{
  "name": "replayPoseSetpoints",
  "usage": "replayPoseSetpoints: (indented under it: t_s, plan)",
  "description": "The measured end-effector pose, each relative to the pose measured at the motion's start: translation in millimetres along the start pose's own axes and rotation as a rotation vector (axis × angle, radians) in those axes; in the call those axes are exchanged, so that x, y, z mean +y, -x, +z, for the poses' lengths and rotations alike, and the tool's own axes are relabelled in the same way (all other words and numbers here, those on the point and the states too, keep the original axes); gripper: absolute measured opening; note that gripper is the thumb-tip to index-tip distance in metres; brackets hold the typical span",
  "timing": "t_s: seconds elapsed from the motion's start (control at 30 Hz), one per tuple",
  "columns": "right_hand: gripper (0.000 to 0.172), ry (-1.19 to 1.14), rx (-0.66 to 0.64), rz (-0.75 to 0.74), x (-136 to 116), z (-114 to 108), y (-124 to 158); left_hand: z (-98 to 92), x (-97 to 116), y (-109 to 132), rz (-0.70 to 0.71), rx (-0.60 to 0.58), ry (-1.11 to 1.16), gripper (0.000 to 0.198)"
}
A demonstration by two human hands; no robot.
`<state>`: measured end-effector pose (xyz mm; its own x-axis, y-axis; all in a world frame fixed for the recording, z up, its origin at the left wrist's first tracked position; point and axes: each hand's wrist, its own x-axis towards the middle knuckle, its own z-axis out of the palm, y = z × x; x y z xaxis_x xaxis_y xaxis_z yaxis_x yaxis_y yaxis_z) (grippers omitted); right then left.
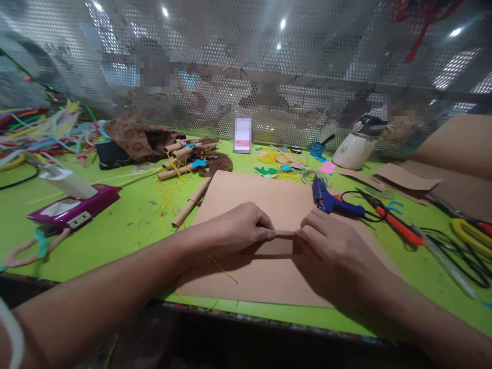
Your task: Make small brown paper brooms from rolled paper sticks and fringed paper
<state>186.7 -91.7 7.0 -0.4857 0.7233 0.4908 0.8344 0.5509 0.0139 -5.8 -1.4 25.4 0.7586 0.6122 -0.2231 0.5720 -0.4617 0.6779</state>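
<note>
My left hand [246, 228] and my right hand [326, 238] face each other over a large sheet of brown paper [261, 282]. Between them runs a thin strip of brown paper [285, 233], pinched at its left end by my left fingers and at its right end by my right fingers. Most of the strip is covered by the fingers; whether it is rolled or folded I cannot tell. Just beyond my right hand, a blue glue gun [334, 201] rests on the sheet's far right corner. A brown paper tube [192, 202] lies along the sheet's left edge.
Several paper tubes [179, 171] with yellow string lie at the back left. A purple power strip [75, 210] holds a white charger. A phone [242, 134] stands against the perforated metal screen. Orange-handled tool [402, 225], yellow-handled scissors [471, 236] and cables occupy the right.
</note>
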Motion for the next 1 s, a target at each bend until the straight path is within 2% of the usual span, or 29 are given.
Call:
replayPoseSetpoints:
  t_s: [0.1, 0.2, 0.3, 0.5, 0.63, 0.73, 0.87, 1.0]
  plan:
    - [0.008, -0.225, -0.037, 0.140, 3, -8, -2, 1.5, -1, -1, 0.022, 0.025, 0.015, 0.028]
    - [0.015, -0.366, -0.106, 0.242, 7, -14, -4, 2.8, 1, 1, 0.073, 0.044, -0.013, 0.025]
    - [0.013, -0.439, -0.169, 0.282, 8, -16, -6, 5.3, 6, 4, 0.164, 0.089, -0.099, 0.021]
    - [0.018, -0.497, -0.122, 0.319, 1, -7, -5, 14.6, 12, 9, 0.349, 0.288, -0.305, 0.030]
    - [0.020, -0.543, -0.090, 0.311, -3, -1, -4, 17.2, 13, 9, 0.434, 0.313, -0.400, 0.028]
    - [0.024, -0.538, -0.090, 0.304, -2, -2, -4, 17.2, 11, 8, 0.442, 0.309, -0.411, 0.026]
    - [0.021, -0.489, -0.162, 0.310, 4, -5, -3, 11.5, 5, 9, 0.367, 0.267, -0.406, 0.022]
    - [0.016, -0.449, -0.212, 0.437, 14, -5, -2, -1.1, 2, 10, 0.265, 0.197, -0.389, 0.014]
